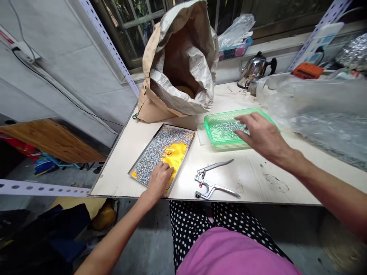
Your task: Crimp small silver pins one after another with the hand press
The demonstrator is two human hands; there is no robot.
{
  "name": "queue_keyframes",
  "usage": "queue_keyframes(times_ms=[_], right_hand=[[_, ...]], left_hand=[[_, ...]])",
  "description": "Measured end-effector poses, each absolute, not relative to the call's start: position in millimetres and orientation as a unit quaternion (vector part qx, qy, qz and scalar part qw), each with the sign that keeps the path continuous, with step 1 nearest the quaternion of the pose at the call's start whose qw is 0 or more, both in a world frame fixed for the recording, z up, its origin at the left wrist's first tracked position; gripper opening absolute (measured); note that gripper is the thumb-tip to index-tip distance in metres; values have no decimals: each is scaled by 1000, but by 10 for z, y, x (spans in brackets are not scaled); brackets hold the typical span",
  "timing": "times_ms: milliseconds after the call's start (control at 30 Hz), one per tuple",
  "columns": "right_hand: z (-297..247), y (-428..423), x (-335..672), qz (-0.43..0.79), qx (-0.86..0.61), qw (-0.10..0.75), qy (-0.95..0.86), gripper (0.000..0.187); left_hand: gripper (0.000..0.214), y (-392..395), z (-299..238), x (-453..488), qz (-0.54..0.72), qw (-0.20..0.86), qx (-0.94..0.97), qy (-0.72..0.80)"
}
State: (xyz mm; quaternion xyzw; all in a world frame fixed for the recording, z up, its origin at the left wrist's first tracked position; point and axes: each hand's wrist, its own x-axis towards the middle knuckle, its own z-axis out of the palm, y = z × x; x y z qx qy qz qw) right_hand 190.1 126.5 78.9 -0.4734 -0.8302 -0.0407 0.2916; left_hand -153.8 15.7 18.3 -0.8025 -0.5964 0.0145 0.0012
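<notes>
My left hand (160, 176) rests at the near side of a shallow tray (181, 162), its fingers curled down onto the yellow bottom. What its fingertips hold, if anything, is hidden. Many small silvery metal pins or screws (156, 147) cover much of that tray. Over the right part of a green plastic basket (211, 138) hovers my right hand (262, 135), thumb and fingers apart with nothing visible between them. More small metal pieces (228, 129) lie inside the basket. Between tray and basket, nearer to me, metal hand pliers (210, 187) with a spring lie on the table with handles spread.
A large open paper sack (160, 101) stands behind the tray. Clear plastic bags (329, 114) of metal pieces cover the right of the table (258, 179). A steel kettle (256, 68) and an orange box (308, 71) are at the back. The table's front edge is close to me.
</notes>
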Motion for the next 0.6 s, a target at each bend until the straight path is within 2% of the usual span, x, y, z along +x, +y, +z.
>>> queue_keyframes(times_ms=[133, 233, 300, 400, 533, 600], right_hand=[[363, 714, 1839, 118, -389, 204, -890, 20], [32, 296, 1720, 203, -362, 112, -903, 14], [-123, 172, 1681, 204, -378, 77, -900, 9], [-228, 213, 1712, 156, -398, 54, -902, 13], [-245, 389, 1823, 98, -402, 44, -909, 14], [-243, 429, 1854, 94, -403, 46, -909, 14]], left_hand=[[20, 299, 90, -1571, 59, -47, -819, -569], [22, 296, 122, -1496, -1, -66, -814, -577], [20, 265, 186, -1376, -83, -114, -785, -604], [16, 212, 277, -1097, -187, -247, -691, -653], [21, 168, 246, -713, -204, -464, -546, -667], [23, 144, 158, -570, -200, -528, -483, -670]])
